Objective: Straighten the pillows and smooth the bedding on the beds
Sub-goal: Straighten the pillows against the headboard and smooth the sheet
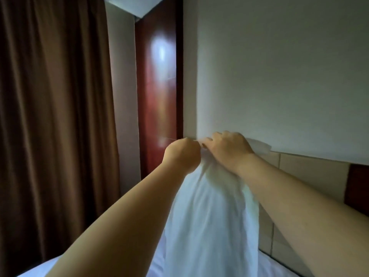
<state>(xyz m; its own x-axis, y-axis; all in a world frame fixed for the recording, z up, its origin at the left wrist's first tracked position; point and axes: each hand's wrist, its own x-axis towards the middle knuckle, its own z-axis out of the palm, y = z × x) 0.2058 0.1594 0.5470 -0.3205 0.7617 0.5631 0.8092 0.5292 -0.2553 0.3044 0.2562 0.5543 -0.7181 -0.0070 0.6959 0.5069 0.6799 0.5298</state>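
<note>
Above the left end of the headboard [309, 172], both hands are raised against the pale wall [279, 76].

Left hand [182, 154]: fingers curled into a fist, grip closed on the top edge of the white pillow [209, 216].

Right hand [227, 148]: just beside the left hand, almost touching it, knuckles up. Its fingers curl over the same top edge, grip pinching the cloth. A loose corner of cloth sticks out past this hand, just above the headboard's top line.

Pillow: hangs upright from both grips in front of the headboard's left end. The cloth is gathered and creased at the top and widens downward. Its lower end runs out of view, so contact with the bed cannot be told.

Bed [38, 269]: only a strip of white sheet shows, below and to the left of the headboard.

Headboard: tan panels, with a dark red-brown block at its far right.

Left of the headboard, a glossy red-brown wooden panel [159, 86] stands upright with a patch of glare on it. Farther left of the headboard, a brown curtain [50, 116] hangs in long folds
</note>
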